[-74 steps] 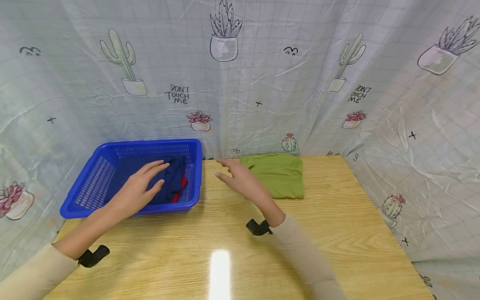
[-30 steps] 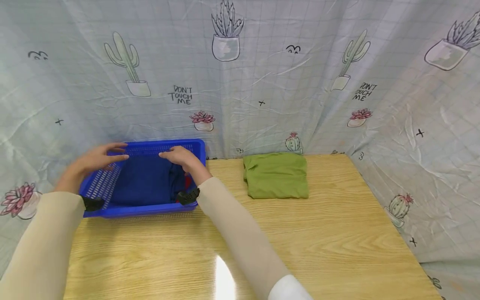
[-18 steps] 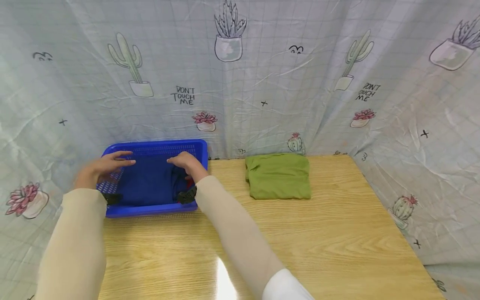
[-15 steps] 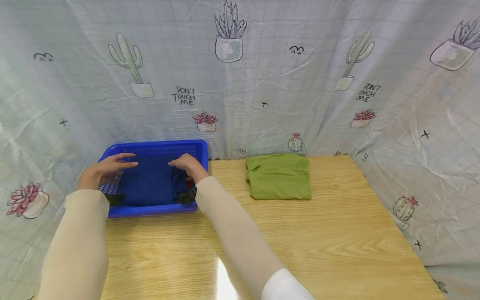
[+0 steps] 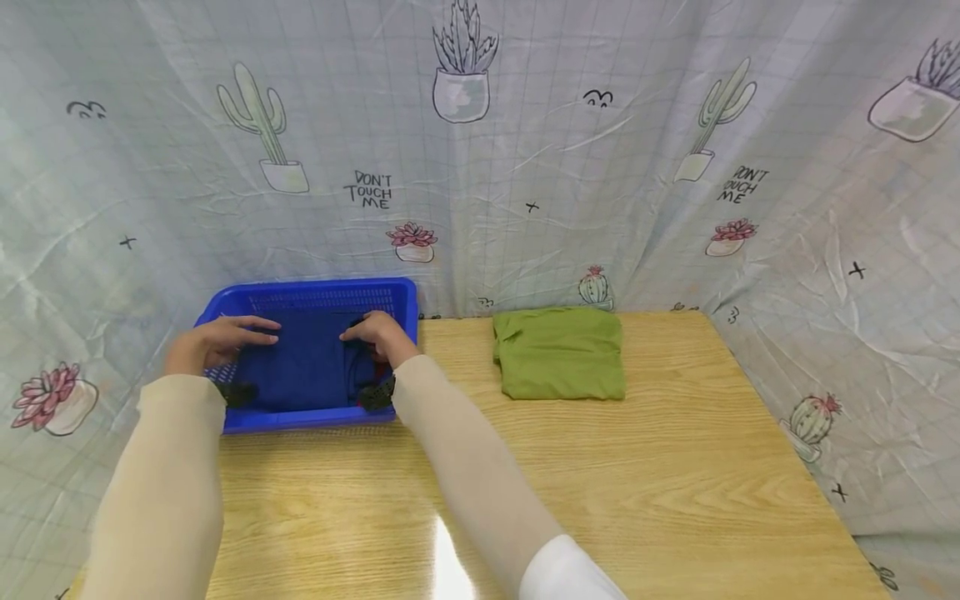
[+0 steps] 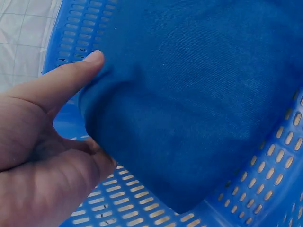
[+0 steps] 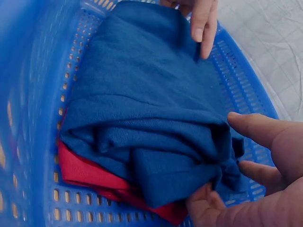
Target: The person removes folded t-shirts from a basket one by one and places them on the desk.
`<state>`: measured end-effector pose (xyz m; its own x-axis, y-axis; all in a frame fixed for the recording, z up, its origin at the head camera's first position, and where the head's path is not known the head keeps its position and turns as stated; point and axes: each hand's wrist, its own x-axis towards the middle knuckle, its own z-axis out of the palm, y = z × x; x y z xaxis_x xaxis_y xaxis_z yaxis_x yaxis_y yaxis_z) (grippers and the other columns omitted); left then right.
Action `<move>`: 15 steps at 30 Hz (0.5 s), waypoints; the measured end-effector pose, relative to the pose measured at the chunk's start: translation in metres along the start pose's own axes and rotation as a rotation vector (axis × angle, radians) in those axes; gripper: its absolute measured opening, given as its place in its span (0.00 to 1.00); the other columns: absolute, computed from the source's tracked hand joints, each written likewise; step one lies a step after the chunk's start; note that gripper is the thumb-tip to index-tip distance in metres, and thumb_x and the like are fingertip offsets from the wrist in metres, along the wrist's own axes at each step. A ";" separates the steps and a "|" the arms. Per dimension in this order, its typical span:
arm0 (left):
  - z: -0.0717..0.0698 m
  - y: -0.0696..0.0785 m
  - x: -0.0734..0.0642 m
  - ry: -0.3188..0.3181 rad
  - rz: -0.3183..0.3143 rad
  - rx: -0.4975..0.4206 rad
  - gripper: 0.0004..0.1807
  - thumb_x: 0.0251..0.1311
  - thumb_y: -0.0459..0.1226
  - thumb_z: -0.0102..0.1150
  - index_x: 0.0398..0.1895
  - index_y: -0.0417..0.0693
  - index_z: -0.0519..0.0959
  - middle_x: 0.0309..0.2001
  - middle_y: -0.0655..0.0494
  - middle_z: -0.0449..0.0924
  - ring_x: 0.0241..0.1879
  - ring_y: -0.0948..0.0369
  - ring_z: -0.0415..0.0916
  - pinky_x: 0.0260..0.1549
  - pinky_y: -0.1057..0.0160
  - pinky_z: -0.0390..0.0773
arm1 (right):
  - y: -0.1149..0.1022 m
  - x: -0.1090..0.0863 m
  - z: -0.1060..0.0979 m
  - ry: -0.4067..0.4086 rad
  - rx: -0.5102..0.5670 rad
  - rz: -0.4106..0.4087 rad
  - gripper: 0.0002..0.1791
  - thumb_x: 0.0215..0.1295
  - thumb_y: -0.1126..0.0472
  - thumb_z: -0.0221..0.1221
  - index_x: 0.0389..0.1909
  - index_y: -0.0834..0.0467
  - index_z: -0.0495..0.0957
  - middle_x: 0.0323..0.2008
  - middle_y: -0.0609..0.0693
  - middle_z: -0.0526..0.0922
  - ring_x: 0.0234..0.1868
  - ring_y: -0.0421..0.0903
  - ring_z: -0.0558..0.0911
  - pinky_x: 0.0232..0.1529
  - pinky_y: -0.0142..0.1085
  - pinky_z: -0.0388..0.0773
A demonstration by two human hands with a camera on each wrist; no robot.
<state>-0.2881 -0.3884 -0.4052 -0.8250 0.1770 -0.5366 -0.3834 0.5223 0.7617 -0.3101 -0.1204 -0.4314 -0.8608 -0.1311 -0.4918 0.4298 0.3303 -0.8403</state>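
A folded dark blue garment [image 5: 300,362] lies in the blue plastic basket [image 5: 315,289] at the table's back left. At its left side, my left hand [image 5: 213,340] pinches the edge, thumb over the cloth and fingers by the underside, as the left wrist view shows. My right hand [image 5: 382,335] holds the opposite end; in the right wrist view its fingertips reach under the blue folds while the thumb touches the corner. Beneath the blue garment, a red garment [image 7: 90,170] sticks out. It is mostly covered.
A folded green garment [image 5: 561,354] lies on the wooden table [image 5: 637,483], right of the basket. A plant-print curtain [image 5: 495,167] hangs behind and along both sides. Black wrist cameras [image 5: 377,393] sit close to the basket's front rim.
Both hands have moved into the basket, the right one leftward from near the green garment. Lately they have lowered onto the blue garment's two ends and taken hold. The green garment stays put.
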 end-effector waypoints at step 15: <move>-0.001 0.011 0.001 -0.028 -0.089 0.107 0.46 0.69 0.44 0.63 0.81 0.39 0.48 0.75 0.24 0.18 0.50 0.27 0.68 0.47 0.39 0.75 | -0.005 -0.012 -0.007 -0.099 0.031 -0.059 0.32 0.66 0.65 0.68 0.71 0.51 0.74 0.66 0.59 0.75 0.66 0.56 0.75 0.60 0.48 0.77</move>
<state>-0.2933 -0.3830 -0.3975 -0.7771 0.1488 -0.6116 -0.4069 0.6225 0.6685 -0.3037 -0.1136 -0.4196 -0.8544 -0.2416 -0.4600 0.3887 0.2904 -0.8744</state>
